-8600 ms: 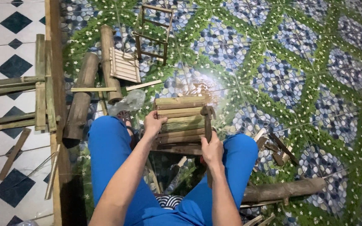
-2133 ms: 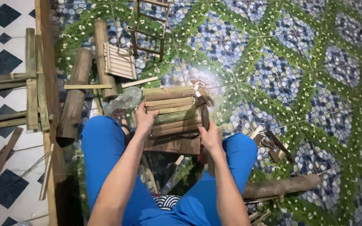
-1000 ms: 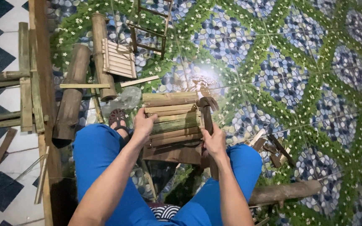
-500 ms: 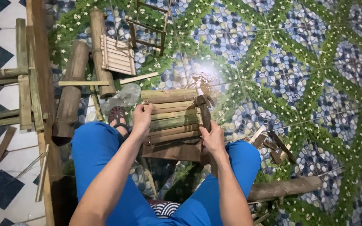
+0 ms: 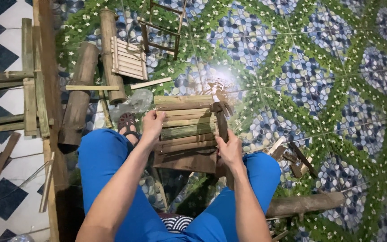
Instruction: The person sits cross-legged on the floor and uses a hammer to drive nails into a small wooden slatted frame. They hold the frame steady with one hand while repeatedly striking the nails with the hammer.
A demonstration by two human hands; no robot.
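A small bamboo seat (image 5: 185,125) is held between the knees, on the floor (image 5: 319,80), near the middle of the view. Its top is already laid with slats: about eight can be counted, side by side, running left to right. The dark wooden board (image 5: 188,160) at the near edge is bare, so the slatting is judged nearly complete but not closed off on that side.

The left hand (image 5: 152,124) is curled over the left ends of the slats, thumb and fingers closed on the seat's edge. The right hand (image 5: 229,150) is closed around the handle of a hammer (image 5: 221,117), whose dark head lies against the right ends of the slats. Fastening on that right edge is judged to be the work in hand; no nails can be made out.

Elsewhere, one finished slatted panel (image 5: 128,58) lies far left, resting against a bamboo pole (image 5: 109,49). A second, thicker pole (image 5: 79,94) lies just left of it, and a third pole (image 5: 305,204) lies near right. One open frame (image 5: 162,28) without slats stands at the far edge. Two loose thin strips (image 5: 151,83) are seen between the panel and the seat. A few offcuts (image 5: 292,157) are scattered right of the right knee. One sandal (image 5: 127,125) shows beside the left hand. A larger bamboo frame (image 5: 27,89) lies at the far left.
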